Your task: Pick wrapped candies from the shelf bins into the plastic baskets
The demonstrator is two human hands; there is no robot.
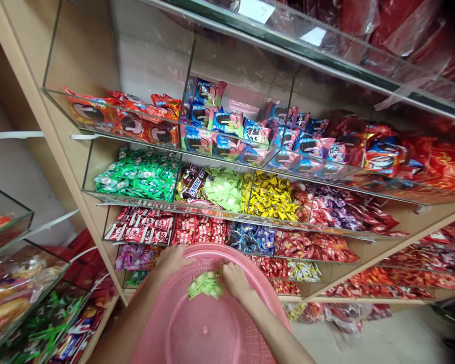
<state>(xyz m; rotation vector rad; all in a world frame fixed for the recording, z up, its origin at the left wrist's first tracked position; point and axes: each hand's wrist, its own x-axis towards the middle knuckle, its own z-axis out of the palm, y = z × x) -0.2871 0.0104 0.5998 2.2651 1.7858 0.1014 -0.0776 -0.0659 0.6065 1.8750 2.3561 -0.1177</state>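
A large pink plastic basket (202, 323) with perforated sides is tilted in front of me. My left hand (173, 262) grips its rim on the left, thumb on the inner side. Inside the basket, a small heap of light green wrapped candies (206, 285) rests against the far wall. Just right of that heap, my right hand (234, 279) is curled closed within the basket. Whatever its fingers may hold is hidden. Similar light green candies (224, 189) fill a shelf compartment above the basket, beside a Snickers pack (194, 183).
Glass-fronted shelves hold green-wrapped candies (140, 174), yellow-wrapped candies (271, 197) and blue-wrapped cookies (227, 124). A glass shelf edge (231, 151) juts out above the basket. More bins (34, 308) stand at left. Pale floor (349, 349) shows at lower right.
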